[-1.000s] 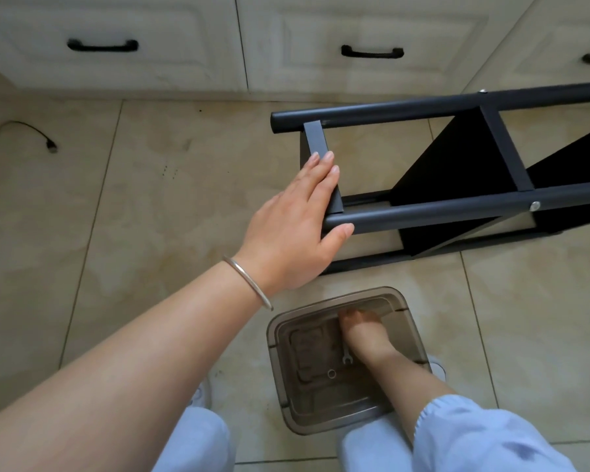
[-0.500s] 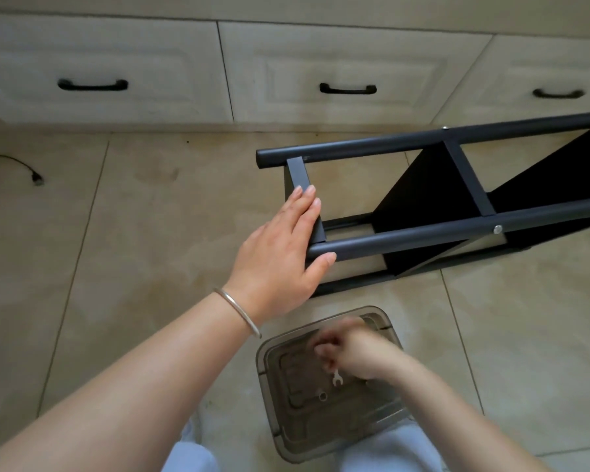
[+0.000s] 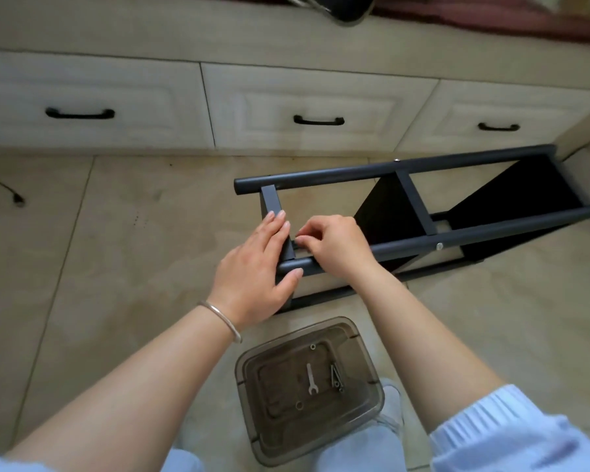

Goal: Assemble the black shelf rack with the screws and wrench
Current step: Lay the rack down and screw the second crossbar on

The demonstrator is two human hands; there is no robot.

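I can't make out what my right hand [image 3: 334, 245] pinches at the rack's [image 3: 423, 212] crossbar; it is too small. My left hand [image 3: 252, 270] lies flat on that bar, thumb under the near tube. One wrench [image 3: 310, 379] and a few screws [image 3: 336, 378] lie in the bin [image 3: 249, 362] on the floor

Black rack [image 3: 423, 212] is lying across the tiled floor [image 3: 116, 267], blocking the direct path to the drawers [image 3: 304, 110]. Both hands are crowding its near-left corner. Clear tub [image 3: 307, 390] is sitting just before the rack; open floor is lying to the left.
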